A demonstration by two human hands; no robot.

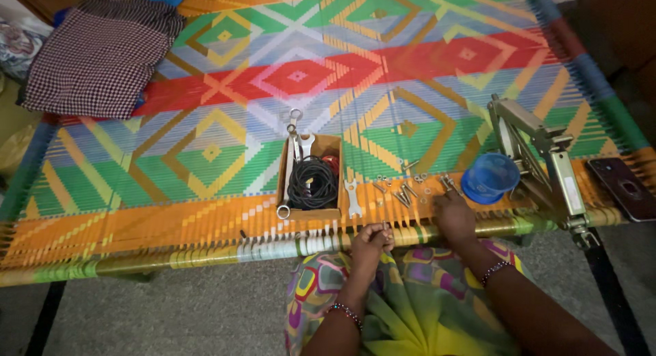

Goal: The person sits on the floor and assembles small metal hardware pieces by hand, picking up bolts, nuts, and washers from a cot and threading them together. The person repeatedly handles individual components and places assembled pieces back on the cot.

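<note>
At the woven cot's near edge, two hands over scattered bolts.

Left hand (371, 241) curls into a loose fist, pinching something too small to tell; right hand (453, 214) reaches forward, fingers bent together onto the bolts (404, 194), beside a blue bowl (489, 178).

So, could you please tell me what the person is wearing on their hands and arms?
Both forearms are bare, with no sleeves in view and no gloves. The left hand has a beaded bracelet of mixed colours at the wrist; the right hand has a similar beaded bracelet. No rings are discernible.
</note>
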